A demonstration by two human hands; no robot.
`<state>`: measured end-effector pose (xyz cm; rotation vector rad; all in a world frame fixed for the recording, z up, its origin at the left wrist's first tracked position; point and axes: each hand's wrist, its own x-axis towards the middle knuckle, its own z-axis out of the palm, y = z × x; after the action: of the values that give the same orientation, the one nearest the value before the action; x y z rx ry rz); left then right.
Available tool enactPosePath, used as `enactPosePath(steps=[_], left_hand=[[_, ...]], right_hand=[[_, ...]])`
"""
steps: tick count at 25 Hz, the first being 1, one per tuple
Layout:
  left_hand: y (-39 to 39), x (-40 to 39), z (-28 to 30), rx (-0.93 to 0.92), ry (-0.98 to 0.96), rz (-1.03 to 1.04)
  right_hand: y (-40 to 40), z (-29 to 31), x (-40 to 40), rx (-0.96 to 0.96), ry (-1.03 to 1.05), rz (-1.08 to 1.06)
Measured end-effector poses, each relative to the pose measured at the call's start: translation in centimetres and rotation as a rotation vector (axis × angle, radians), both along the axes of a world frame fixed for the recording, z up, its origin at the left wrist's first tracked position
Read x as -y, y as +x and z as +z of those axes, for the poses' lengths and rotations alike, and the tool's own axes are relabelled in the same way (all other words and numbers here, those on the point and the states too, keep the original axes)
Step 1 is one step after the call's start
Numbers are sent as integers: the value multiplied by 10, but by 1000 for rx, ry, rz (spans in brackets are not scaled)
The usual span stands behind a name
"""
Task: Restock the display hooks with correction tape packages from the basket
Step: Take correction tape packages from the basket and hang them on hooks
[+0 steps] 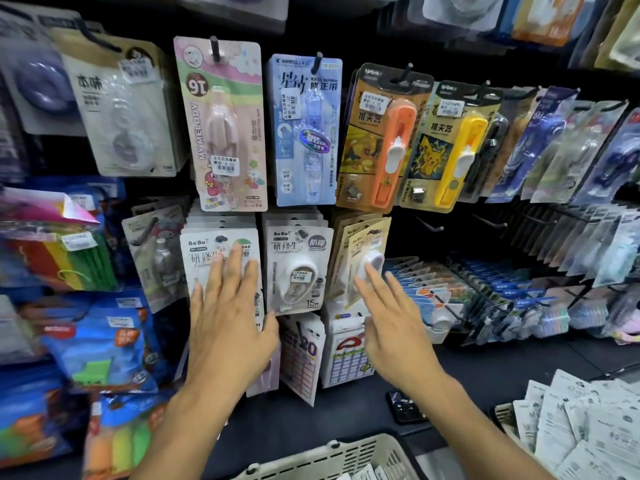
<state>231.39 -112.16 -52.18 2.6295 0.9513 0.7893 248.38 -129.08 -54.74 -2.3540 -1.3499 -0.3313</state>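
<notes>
head view: left hand (pixel 227 317) lies flat, fingers straight, on the left bobo packs (pixel 221 268); right hand (pixel 391 320), open and holding nothing, touches the tilted beige pack (pixel 363 251). best to press both stacks square before returning to the basket (pixel 332 457) below.

Both bare forearms reach up and forward from the bottom of the view, roughly parallel and a little apart. The left hand (pixel 228 317) is raised with its back toward the camera — fingers straight, slightly spread, pointing up, the thumb angled out to the right. The right hand (pixel 391 320) sits at about the same height, also back-on, its straight fingers fanned and leaning up and to the left — thumb tucked along the left edge. Neither hand curls round anything.
</notes>
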Motion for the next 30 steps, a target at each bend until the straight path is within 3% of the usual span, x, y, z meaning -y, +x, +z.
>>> enactPosePath(steps=[7, 9, 11, 14, 16, 19, 21, 23, 27, 30], left_hand=[[-5, -17, -13, -47, 64, -73], [-4, -17, -17, -18, 108, -82], [-6, -8, -24, 64, 180, -72], [-17, 16, -60, 43, 227, -101], [-30, 30, -104, -162, 94, -221], [-65, 43, -183, -580, -288, -382], [-99, 49, -235, -830, -437, -393], [-126, 53, -274, -952, -559, -316], [-130, 57, -312, -896, -670, -231], [-121, 61, -335, -879, -755, -174]], right_hand=[[53, 23, -60, 34, -243, -20], [54, 20, -67, 28, -179, -25], [39, -4, -58, -22, 10, -18], [-15, -89, -17, -242, 194, -56], [-54, -160, 16, -433, 39, -137], [-101, -245, 59, -711, -552, -66], [-122, -283, 80, -825, -774, -3], [-132, -303, 89, -895, -817, -61], [-134, -317, 75, -934, -683, -159], [-144, -331, 66, -993, -726, -106]])
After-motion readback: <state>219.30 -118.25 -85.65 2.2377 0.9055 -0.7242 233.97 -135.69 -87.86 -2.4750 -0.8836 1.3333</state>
